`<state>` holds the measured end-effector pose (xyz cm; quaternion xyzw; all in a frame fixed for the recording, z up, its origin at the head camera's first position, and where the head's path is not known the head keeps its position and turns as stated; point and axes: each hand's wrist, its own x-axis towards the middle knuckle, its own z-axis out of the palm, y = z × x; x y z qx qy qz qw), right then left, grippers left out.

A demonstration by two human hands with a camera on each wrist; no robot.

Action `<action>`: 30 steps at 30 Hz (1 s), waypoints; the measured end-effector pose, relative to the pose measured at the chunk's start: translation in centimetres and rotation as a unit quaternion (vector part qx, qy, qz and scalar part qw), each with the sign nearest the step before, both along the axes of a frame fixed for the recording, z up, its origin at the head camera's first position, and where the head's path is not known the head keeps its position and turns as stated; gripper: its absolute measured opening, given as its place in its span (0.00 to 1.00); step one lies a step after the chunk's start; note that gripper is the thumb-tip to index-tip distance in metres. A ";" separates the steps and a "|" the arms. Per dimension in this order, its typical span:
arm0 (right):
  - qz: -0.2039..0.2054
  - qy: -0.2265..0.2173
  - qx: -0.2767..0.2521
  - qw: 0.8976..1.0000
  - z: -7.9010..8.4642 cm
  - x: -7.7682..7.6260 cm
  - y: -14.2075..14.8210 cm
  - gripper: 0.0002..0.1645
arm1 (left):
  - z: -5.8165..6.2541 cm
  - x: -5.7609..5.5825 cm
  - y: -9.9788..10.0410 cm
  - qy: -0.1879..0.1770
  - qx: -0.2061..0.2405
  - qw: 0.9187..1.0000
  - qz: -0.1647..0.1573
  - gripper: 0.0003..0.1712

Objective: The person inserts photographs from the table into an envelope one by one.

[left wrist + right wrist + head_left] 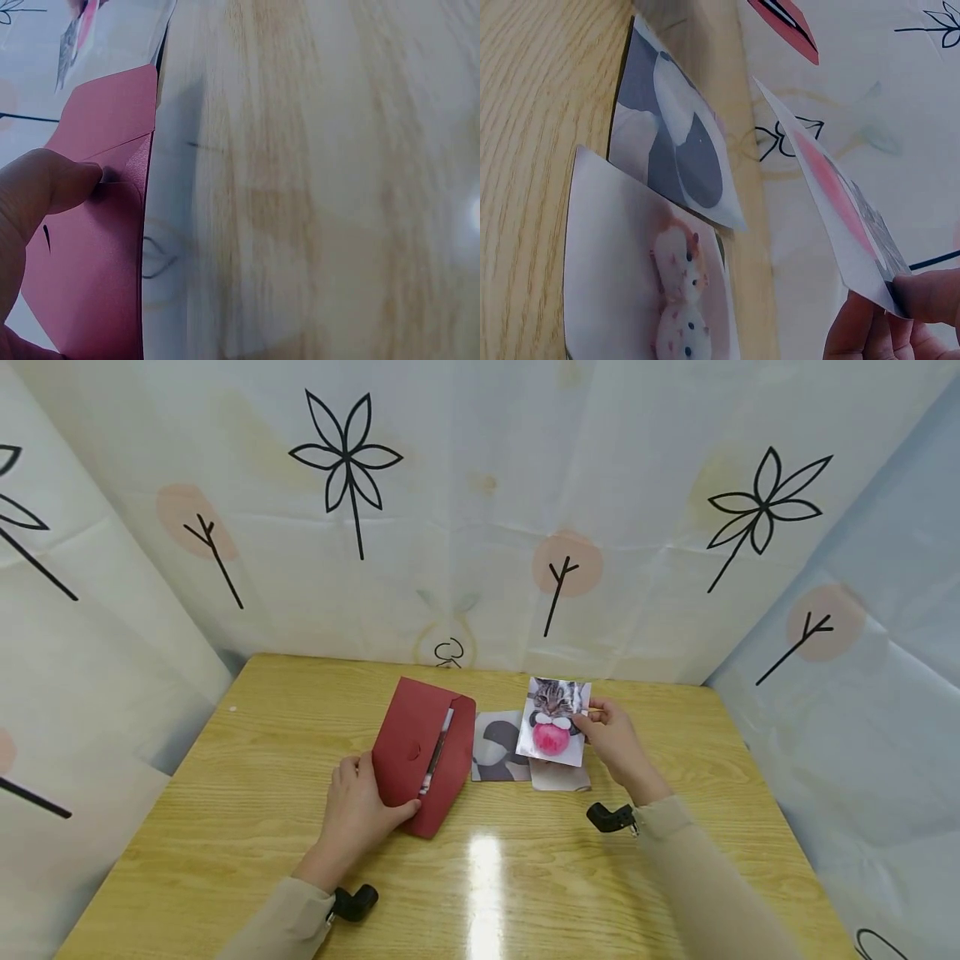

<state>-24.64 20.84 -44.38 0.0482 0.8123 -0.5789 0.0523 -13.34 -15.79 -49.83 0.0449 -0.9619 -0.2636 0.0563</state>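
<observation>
My left hand (360, 802) grips the lower left of a red envelope (402, 727), thumb on its front, fingers behind. The envelope is tilted above the table, its flap lifted, and the edge of a picture card (437, 752) shows in the opening. My right hand (615, 739) pinches the right edge of a cat photo card (553, 722) with a pink ball on it, held up off the table. Below it lie a grey and white picture card (497, 747) and a hamster picture card (649, 277), side by side on the wood.
The wooden table (225, 827) bears a bright light reflection at its front middle. A white curtain (465, 510) with plant drawings stands along the back and both sides. Black wrist cameras (354, 903) are strapped to both wrists.
</observation>
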 end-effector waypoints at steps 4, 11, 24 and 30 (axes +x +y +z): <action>0.008 0.005 -0.007 1.000 -0.2 0.1 -0.8 0.26 | -0.2 0.0 -0.1 0.000 0.000 1.000 0.000 0.62; 0.021 0.002 -0.018 1.000 -0.4 0.3 -2.1 0.26 | -0.3 0.0 -0.1 -0.004 0.000 1.000 0.000 0.62; 0.047 0.007 -0.062 0.997 0.3 0.8 -4.4 0.20 | -0.1 -0.2 0.2 0.002 0.000 1.000 -0.004 0.63; 0.055 -0.008 -0.082 0.995 -0.1 1.0 -6.0 0.16 | 0.0 -0.2 0.4 0.006 -0.011 1.000 -0.004 0.62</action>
